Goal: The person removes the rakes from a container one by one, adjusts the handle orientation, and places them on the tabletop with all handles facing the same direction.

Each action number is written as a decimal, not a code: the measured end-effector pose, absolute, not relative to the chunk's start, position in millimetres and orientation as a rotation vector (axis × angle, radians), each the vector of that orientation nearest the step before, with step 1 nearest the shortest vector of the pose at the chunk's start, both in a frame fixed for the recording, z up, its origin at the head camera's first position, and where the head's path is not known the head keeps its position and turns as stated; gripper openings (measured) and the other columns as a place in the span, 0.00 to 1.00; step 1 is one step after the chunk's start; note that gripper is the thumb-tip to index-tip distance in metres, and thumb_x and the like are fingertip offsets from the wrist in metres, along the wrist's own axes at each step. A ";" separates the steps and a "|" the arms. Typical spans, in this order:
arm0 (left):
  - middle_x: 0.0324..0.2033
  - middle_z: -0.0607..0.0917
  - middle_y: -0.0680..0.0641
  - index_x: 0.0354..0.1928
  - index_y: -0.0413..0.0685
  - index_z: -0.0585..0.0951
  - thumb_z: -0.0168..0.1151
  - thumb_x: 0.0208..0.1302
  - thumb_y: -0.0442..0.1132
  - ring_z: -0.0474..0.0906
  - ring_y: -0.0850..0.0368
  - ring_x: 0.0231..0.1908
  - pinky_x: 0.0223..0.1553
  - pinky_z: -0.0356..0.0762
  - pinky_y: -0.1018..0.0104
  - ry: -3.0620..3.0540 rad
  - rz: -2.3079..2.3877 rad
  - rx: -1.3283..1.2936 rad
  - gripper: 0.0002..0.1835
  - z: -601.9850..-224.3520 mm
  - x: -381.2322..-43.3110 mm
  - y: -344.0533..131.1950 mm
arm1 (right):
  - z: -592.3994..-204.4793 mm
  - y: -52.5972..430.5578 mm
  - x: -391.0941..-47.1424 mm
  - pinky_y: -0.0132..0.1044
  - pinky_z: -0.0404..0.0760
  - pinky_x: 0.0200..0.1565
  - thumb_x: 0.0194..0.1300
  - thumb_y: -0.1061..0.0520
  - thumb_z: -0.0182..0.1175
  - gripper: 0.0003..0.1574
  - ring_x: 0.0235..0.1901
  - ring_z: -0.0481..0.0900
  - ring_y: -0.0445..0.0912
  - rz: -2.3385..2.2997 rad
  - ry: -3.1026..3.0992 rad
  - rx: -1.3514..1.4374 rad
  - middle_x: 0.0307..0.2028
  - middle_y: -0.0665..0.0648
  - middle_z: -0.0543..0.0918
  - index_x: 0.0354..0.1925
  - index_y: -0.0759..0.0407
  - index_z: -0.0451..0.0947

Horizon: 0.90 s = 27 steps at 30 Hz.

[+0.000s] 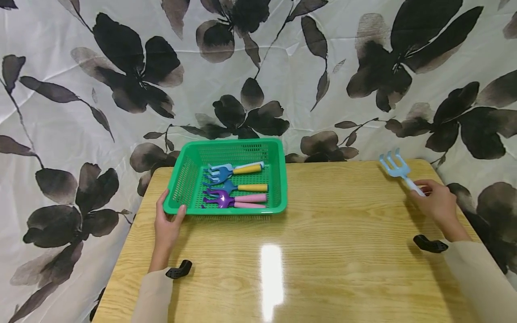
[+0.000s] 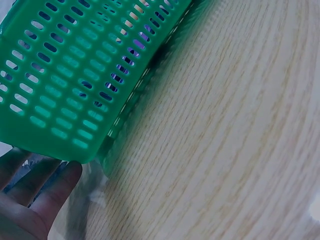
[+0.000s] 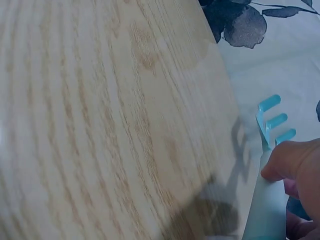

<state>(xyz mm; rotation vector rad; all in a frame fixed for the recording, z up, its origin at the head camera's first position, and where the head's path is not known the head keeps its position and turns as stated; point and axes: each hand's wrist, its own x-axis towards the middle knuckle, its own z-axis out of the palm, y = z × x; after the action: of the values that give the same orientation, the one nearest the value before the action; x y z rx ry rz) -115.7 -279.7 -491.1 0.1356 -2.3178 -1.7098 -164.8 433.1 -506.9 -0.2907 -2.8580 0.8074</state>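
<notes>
A green plastic basket (image 1: 226,211) with slotted walls sits at the back left of the table. My left hand (image 1: 166,226) holds its near left corner, thumb at the front and fingers along the side; the left wrist view shows those fingers (image 2: 62,187) against the basket's edge. Over the table's far right corner, my right hand (image 1: 438,204) grips a small light blue hand rake (image 1: 397,170) by its handle. Its curved tines point away from me. In the right wrist view the thumb (image 3: 290,157) presses along the handle (image 3: 265,205).
Inside the basket lie several small hand rakes: blue ones with yellow handles (image 1: 252,187), purple ones with pink handles (image 1: 250,198), and a light blue one (image 1: 222,165). The wooden table (image 1: 331,233) ends at a floral cloth (image 1: 315,89) behind it.
</notes>
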 end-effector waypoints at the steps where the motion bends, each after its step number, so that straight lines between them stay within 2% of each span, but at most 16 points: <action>1: 0.67 0.66 0.42 0.76 0.58 0.53 0.61 0.69 0.42 0.66 0.45 0.65 0.56 0.68 0.76 -2.317 -1.708 0.131 0.39 -490.4 -115.6 -279.7 | -508.5 432.8 -165.7 0.62 0.58 0.45 0.68 0.52 0.56 0.27 0.44 0.74 0.67 0.818 -2.858 -0.304 0.46 0.77 0.77 0.57 0.71 0.73; 3: 0.67 0.66 0.42 0.76 0.57 0.53 0.60 0.69 0.42 0.66 0.45 0.65 0.56 0.68 0.75 -2.311 -1.709 0.119 0.39 -490.2 -115.8 -279.9 | -511.5 432.7 -167.2 0.62 0.59 0.46 0.69 0.52 0.55 0.28 0.44 0.73 0.68 0.832 -2.860 -0.331 0.47 0.78 0.77 0.58 0.71 0.72; 7: 0.67 0.67 0.42 0.76 0.56 0.54 0.61 0.69 0.41 0.67 0.46 0.65 0.58 0.67 0.71 -2.300 -1.717 0.110 0.39 -492.2 -116.5 -280.6 | -516.6 432.6 -170.3 0.52 0.65 0.38 0.68 0.52 0.56 0.27 0.42 0.74 0.67 0.810 -2.861 -0.371 0.45 0.78 0.78 0.57 0.71 0.73; 10: 0.67 0.68 0.42 0.76 0.56 0.54 0.61 0.68 0.41 0.67 0.46 0.65 0.58 0.68 0.70 -2.290 -1.726 0.113 0.39 -493.2 -116.7 -280.5 | -521.8 432.8 -173.0 0.46 0.65 0.33 0.67 0.53 0.56 0.26 0.40 0.75 0.65 0.794 -2.862 -0.394 0.44 0.76 0.79 0.56 0.71 0.74; 21: 0.68 0.66 0.42 0.76 0.56 0.54 0.61 0.68 0.41 0.66 0.46 0.65 0.57 0.67 0.76 -2.282 -1.723 0.114 0.39 -492.3 -119.0 -280.3 | -532.0 429.4 -178.8 0.52 0.63 0.38 0.68 0.52 0.55 0.26 0.39 0.75 0.65 0.823 -2.812 -0.414 0.44 0.76 0.79 0.56 0.71 0.74; 27: 0.68 0.66 0.43 0.76 0.57 0.54 0.61 0.68 0.42 0.66 0.47 0.66 0.58 0.66 0.74 -2.287 -1.738 0.132 0.39 -492.8 -118.0 -279.9 | -541.7 430.0 -175.4 0.55 0.62 0.41 0.67 0.54 0.57 0.24 0.38 0.75 0.65 0.798 -2.773 -0.369 0.41 0.76 0.79 0.54 0.71 0.74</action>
<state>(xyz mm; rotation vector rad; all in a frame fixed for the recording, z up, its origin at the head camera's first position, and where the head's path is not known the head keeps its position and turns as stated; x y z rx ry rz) -118.0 -279.9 -492.8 0.1324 -2.2871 -1.7379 -175.4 430.0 -541.7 -0.3691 -2.7729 0.7976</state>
